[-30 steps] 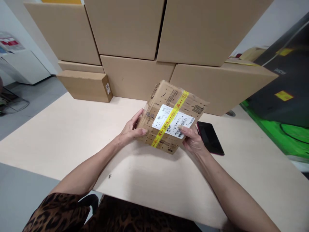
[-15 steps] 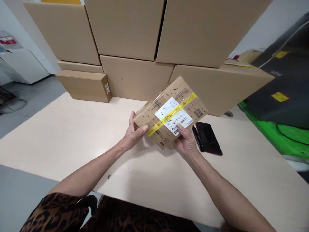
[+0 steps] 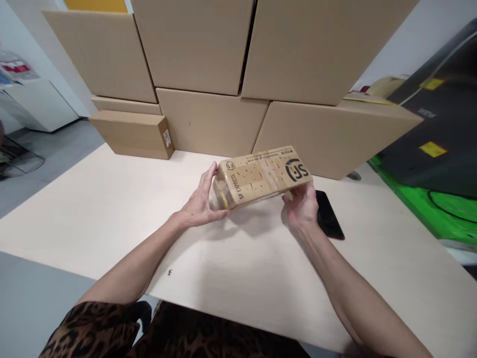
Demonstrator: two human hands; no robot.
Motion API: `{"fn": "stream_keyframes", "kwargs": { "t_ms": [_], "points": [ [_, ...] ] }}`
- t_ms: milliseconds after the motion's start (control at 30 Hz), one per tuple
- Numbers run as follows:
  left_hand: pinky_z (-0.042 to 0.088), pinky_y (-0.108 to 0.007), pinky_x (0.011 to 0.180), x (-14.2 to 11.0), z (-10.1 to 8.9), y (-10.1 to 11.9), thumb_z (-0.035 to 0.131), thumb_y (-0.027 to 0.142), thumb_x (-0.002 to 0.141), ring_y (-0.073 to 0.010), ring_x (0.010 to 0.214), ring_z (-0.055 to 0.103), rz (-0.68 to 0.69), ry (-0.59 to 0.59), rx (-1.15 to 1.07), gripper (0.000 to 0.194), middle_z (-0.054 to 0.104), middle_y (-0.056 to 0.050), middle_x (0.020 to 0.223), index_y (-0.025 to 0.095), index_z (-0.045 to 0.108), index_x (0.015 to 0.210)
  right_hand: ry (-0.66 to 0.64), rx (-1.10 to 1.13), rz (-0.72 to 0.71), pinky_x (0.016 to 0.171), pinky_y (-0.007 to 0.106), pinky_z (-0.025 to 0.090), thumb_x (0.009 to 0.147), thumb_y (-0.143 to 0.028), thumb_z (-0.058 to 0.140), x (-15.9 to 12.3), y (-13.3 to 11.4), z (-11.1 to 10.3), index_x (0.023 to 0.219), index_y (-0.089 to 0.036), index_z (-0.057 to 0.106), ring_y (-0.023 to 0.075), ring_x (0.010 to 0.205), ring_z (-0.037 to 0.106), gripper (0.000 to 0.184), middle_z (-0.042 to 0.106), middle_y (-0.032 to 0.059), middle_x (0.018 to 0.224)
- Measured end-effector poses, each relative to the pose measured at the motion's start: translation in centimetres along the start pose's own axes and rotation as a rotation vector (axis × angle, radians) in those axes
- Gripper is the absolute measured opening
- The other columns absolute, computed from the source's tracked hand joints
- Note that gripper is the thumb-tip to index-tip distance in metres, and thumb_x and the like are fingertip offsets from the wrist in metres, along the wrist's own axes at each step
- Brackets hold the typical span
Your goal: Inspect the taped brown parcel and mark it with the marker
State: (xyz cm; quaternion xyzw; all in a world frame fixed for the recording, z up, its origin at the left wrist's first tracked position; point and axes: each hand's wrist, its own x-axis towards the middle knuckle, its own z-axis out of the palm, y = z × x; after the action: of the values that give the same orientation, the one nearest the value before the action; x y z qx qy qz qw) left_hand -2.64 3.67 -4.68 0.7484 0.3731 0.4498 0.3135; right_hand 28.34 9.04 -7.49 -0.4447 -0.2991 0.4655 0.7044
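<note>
Between my two hands is a brown cardboard parcel box [image 3: 261, 174], slightly tilted, its printed "SF EXPRESS" side facing up. Clear tape crosses its middle and a strip of yellow tape shows at the left end. My left hand [image 3: 203, 201] grips that left end, thumb along the lower edge and fingers behind. Under the right end, my right hand [image 3: 302, 203] supports the box with its fingers partly hidden beneath. The white label is out of sight. A black tablet-like device [image 3: 330, 216] lies on the table just right of my right hand, partly covered by it.
Large plain cardboard boxes [image 3: 201, 44] are stacked along the back of the pale table [image 3: 93, 214]. A smaller flat carton [image 3: 130, 134] stands at the back left. To the right are a dark machine [image 3: 439, 119] and a green surface [image 3: 439, 211].
The box has been turned over in my hands, so the labelled face is hidden and the printed side shows. It sits more level, and my right hand has shifted right, now covering the pen.
</note>
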Motion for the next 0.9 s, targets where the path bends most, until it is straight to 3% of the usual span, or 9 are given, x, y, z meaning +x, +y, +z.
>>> {"fn": "stream_keyframes", "kwargs": {
  "t_ms": [67,167,267,400,500,600,733,800,900],
  "points": [
    [0.015,-0.076,0.135,0.0,0.4,0.0,0.096,0.053,0.072,-0.0526,0.169,0.017,-0.036,-0.044,-0.054,0.143,0.016,-0.02,0.183,0.034,0.002,0.178,-0.002,-0.039,0.007,0.107,0.053,0.054,0.083,-0.084,0.062,0.2,-0.6,0.1,0.098,-0.033,0.076,0.0311,0.126,0.068,0.056,0.08,0.0031,0.111],
    [0.018,-0.074,0.135,0.2,1.3,0.3,0.088,0.061,0.08,-0.0511,0.17,0.015,-0.125,-0.057,-0.217,0.139,0.014,-0.022,0.184,0.031,-0.007,0.178,-0.125,-0.064,0.037,0.11,0.053,0.055,0.081,-0.092,0.061,-0.1,-1.6,0.4,0.105,-0.032,0.079,0.0322,0.131,0.068,0.067,0.081,0.0055,0.119],
    [0.024,-0.073,0.134,0.4,2.0,0.2,0.094,0.057,0.074,-0.051,0.167,0.024,-0.137,0.001,-0.279,0.147,0.022,-0.021,0.182,0.032,-0.007,0.177,-0.192,-0.059,0.029,0.114,0.054,0.054,0.082,-0.09,0.065,-0.7,-2.2,0.7,0.112,-0.034,0.079,0.0319,0.135,0.067,0.065,0.08,0.0051,0.126],
    [0.017,-0.076,0.135,0.1,1.8,-1.2,0.1,0.048,0.068,-0.0538,0.167,0.022,-0.009,0.078,-0.103,0.148,0.016,-0.02,0.184,0.033,0.001,0.177,-0.23,0.052,-0.014,0.114,0.053,0.056,0.087,-0.082,0.068,-0.9,-2.0,0.5,0.104,-0.033,0.078,0.0298,0.131,0.069,0.052,0.08,0.0043,0.116],
    [0.01,-0.075,0.137,-0.3,1.0,-2.5,0.093,0.037,0.077,-0.0543,0.17,0.01,0.204,0.115,0.159,0.125,0.012,-0.014,0.186,0.033,0.016,0.176,-0.215,0.131,-0.042,0.109,0.051,0.058,0.089,-0.073,0.073,-0.6,-1.6,0.2,0.095,-0.033,0.076,0.0291,0.128,0.072,0.041,0.082,0.0021,0.11],
    [0.015,-0.072,0.138,-0.4,0.3,-3.4,0.076,0.018,0.089,-0.0449,0.174,0.006,0.326,0.135,0.299,0.102,0.003,-0.006,0.188,0.042,0.024,0.173,-0.201,0.159,0.022,0.1,0.051,0.062,0.085,-0.072,0.076,-0.5,-1.1,0.2,0.092,-0.031,0.077,0.0312,0.12,0.076,0.042,0.084,0.0022,0.103],
    [0.026,-0.064,0.138,-0.2,-0.1,-3.6,0.057,0.017,0.102,-0.0334,0.173,0.021,0.121,0.125,0.149,0.072,0.019,-0.004,0.186,0.044,0.042,0.167,-0.157,0.175,0.19,0.088,0.048,0.065,0.072,-0.072,0.087,-0.3,-0.5,0.2,0.075,-0.028,0.072,0.029,0.091,0.08,0.046,0.081,0.001,0.08],
    [0.031,-0.061,0.137,-0.1,0.0,-3.1,0.054,0.03,0.107,-0.0335,0.17,0.031,-0.034,0.145,-0.004,0.059,0.031,-0.006,0.183,0.038,0.048,0.165,-0.146,0.146,0.224,0.084,0.046,0.065,0.069,-0.073,0.089,-0.1,-0.5,0.1,0.071,-0.027,0.07,0.0274,0.082,0.079,0.049,0.076,0.0001,0.069],
    [0.03,-0.062,0.138,0.2,0.5,-1.8,0.049,0.056,0.11,-0.0363,0.168,0.035,-0.268,0.249,-0.18,0.067,0.039,-0.012,0.18,0.029,0.041,0.171,-0.176,0.081,0.242,0.08,0.045,0.064,0.069,-0.077,0.087,-0.2,-0.6,0.2,0.073,-0.026,0.073,0.0279,0.081,0.078,0.054,0.072,0.0009,0.066]
  ]
}}
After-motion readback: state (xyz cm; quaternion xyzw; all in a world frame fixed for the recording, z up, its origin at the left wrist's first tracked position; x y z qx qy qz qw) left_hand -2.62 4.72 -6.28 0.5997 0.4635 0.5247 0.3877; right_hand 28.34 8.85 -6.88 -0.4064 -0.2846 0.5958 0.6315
